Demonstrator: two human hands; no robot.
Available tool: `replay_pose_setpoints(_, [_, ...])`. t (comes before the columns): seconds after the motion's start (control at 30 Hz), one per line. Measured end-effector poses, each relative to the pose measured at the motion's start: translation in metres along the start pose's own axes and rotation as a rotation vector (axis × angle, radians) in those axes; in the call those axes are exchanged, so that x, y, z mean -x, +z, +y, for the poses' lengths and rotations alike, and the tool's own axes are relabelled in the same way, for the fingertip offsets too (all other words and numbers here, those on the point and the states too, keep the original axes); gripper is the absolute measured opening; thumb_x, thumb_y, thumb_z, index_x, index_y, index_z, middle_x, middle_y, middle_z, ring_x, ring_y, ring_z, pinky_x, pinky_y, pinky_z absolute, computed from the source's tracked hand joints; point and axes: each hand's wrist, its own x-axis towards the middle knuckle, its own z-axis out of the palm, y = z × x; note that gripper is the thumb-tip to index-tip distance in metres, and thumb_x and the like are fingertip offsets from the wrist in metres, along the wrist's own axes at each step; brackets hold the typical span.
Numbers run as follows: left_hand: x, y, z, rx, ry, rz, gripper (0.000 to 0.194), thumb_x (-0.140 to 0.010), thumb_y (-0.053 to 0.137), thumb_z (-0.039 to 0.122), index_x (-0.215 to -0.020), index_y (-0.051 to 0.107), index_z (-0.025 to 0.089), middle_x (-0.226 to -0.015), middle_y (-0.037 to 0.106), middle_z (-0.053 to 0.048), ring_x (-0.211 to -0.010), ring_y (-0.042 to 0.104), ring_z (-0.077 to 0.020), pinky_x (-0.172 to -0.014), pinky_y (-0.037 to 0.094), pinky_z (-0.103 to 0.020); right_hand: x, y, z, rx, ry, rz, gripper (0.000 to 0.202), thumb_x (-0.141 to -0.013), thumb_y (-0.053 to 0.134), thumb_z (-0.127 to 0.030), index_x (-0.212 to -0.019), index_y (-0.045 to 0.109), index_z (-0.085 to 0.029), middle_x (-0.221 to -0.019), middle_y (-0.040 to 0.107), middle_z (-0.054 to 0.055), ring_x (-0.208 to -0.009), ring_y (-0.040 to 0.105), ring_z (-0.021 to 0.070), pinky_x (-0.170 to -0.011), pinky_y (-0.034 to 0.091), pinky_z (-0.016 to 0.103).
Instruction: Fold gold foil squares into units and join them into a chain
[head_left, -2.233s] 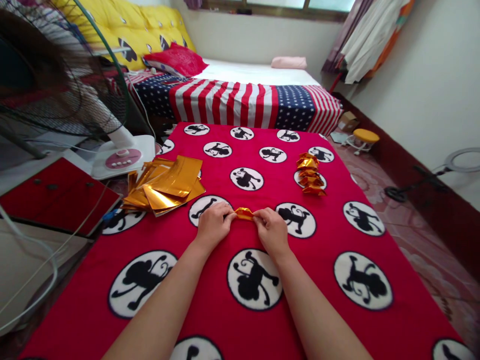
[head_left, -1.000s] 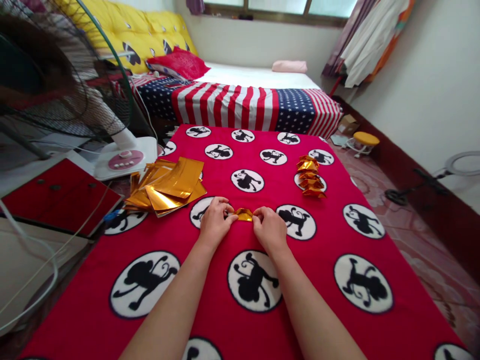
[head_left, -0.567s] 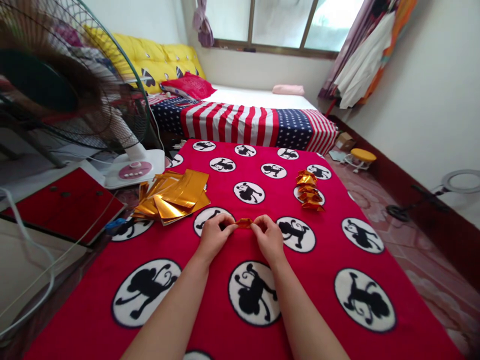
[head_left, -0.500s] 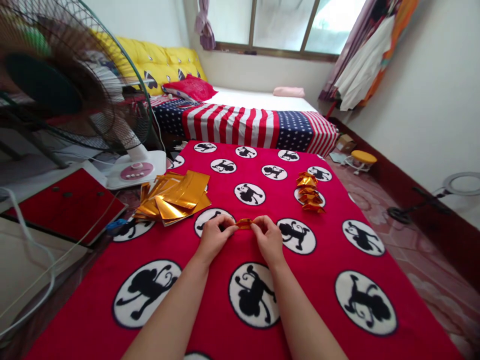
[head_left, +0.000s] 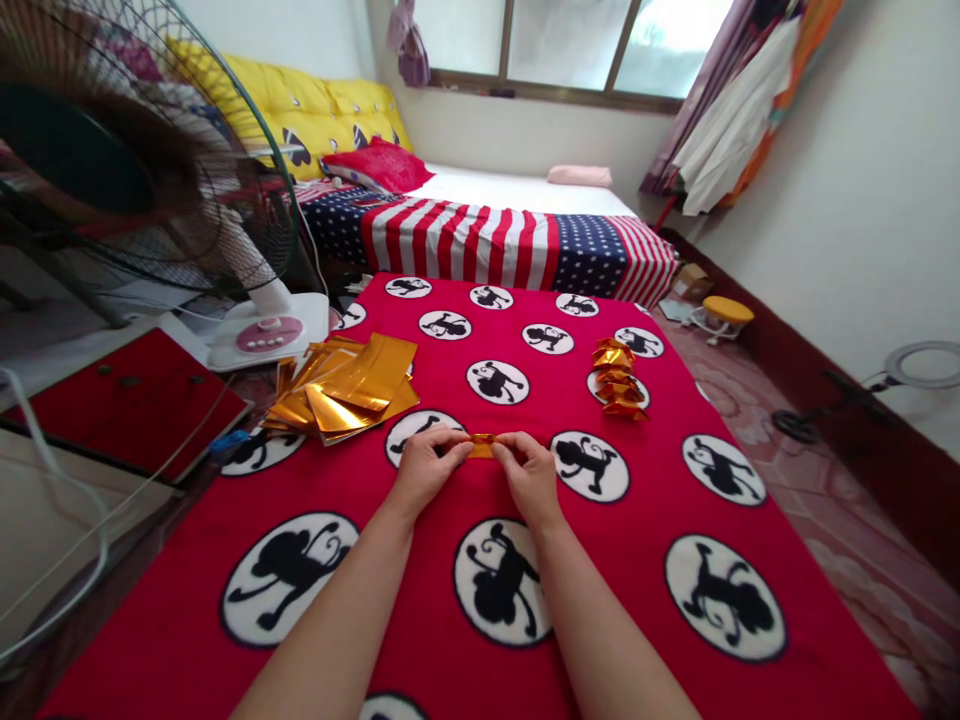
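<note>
Between my two hands, a small folded piece of gold foil paper (head_left: 482, 447) is held just above the red cloth (head_left: 442, 385) with monkey prints. My left hand (head_left: 433, 460) pinches its left end between thumb and fingers. On the right end, my right hand (head_left: 527, 468) grips in the same way. A loose pile of flat gold foil sheets (head_left: 352, 385) lies to the left, beyond my left hand. Off to the right stands a row of folded gold foil pieces (head_left: 619, 380), nested against one another.
An electric fan (head_left: 262, 320) stands at the left, beside a red panel (head_left: 120, 395) and a white cable. Farther back is a bed with a striped and starred cover (head_left: 465, 240). A yellow stool (head_left: 727, 310) and a ring light (head_left: 922, 365) are at the right.
The foil piece has turned in my fingers, and a flatter, brighter face of it now shows. Both hands stay almost in place; the whole view has shifted slightly.
</note>
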Motion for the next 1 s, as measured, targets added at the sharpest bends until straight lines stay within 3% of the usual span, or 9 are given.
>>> replay_pose_setpoints(0.17, [0.001,-0.001,0.003,-0.03,0.015,-0.009,0.015,-0.08,0.068,0.029,-0.073,0.071,0.015,-0.07,0.067,-0.003,-0.065,0.059,-0.0133,-0.063,0.045,-0.023,0.0,0.0,-0.003,-0.012,-0.042,-0.022,0.014,-0.085,0.064,-0.03,-0.076,0.069,-0.02,-0.072,0.067,-0.001,-0.065,0.057,0.0134,-0.064,0.042,0.025])
replay_pose_setpoints(0.4, [0.002,0.001,0.01,0.087,0.039,-0.115,0.013,-0.08,0.069,0.028,-0.082,0.075,0.017,-0.078,0.072,-0.005,-0.074,0.063,-0.0157,-0.07,0.048,-0.025,0.002,0.002,-0.011,-0.013,-0.1,-0.097,0.016,-0.084,0.064,-0.026,-0.069,0.066,-0.02,-0.067,0.063,-0.002,-0.062,0.053,0.0125,-0.062,0.039,0.025])
replay_pose_setpoints(0.6, [0.002,0.0,0.005,0.146,0.005,0.02,0.013,-0.079,0.07,0.028,-0.074,0.073,0.016,-0.073,0.07,-0.004,-0.069,0.061,-0.0149,-0.065,0.047,-0.024,0.005,0.005,-0.009,-0.176,0.042,-0.098,0.012,-0.083,0.064,-0.029,-0.088,0.069,-0.019,-0.08,0.069,0.002,-0.071,0.061,0.0159,-0.066,0.046,0.026])
replay_pose_setpoints(0.67, [0.002,0.0,0.003,0.155,-0.005,0.05,0.013,-0.078,0.071,0.027,-0.073,0.073,0.016,-0.072,0.07,-0.004,-0.069,0.061,-0.0148,-0.064,0.046,-0.024,0.006,0.005,-0.008,-0.18,0.062,-0.097,0.011,-0.081,0.065,-0.028,-0.086,0.069,-0.019,-0.079,0.069,0.002,-0.07,0.061,0.0159,-0.066,0.046,0.026])
replay_pose_setpoints(0.87, [0.002,0.0,0.004,0.111,0.04,0.002,0.012,-0.08,0.069,0.026,-0.074,0.074,0.017,-0.071,0.069,-0.003,-0.068,0.06,-0.0137,-0.064,0.045,-0.024,0.006,0.002,-0.009,-0.086,0.007,-0.071,0.011,-0.077,0.064,-0.021,-0.066,0.063,-0.019,-0.062,0.057,-0.003,-0.059,0.048,0.0119,-0.057,0.037,0.024])
replay_pose_setpoints(1.0, [0.003,0.0,0.007,0.108,0.053,0.004,0.011,-0.079,0.069,0.025,-0.073,0.073,0.016,-0.07,0.068,-0.003,-0.067,0.06,-0.0136,-0.063,0.045,-0.024,0.006,0.003,-0.013,-0.055,-0.01,-0.127,0.009,-0.081,0.063,-0.025,-0.074,0.063,-0.019,-0.069,0.059,-0.002,-0.062,0.05,0.0122,-0.059,0.038,0.023])
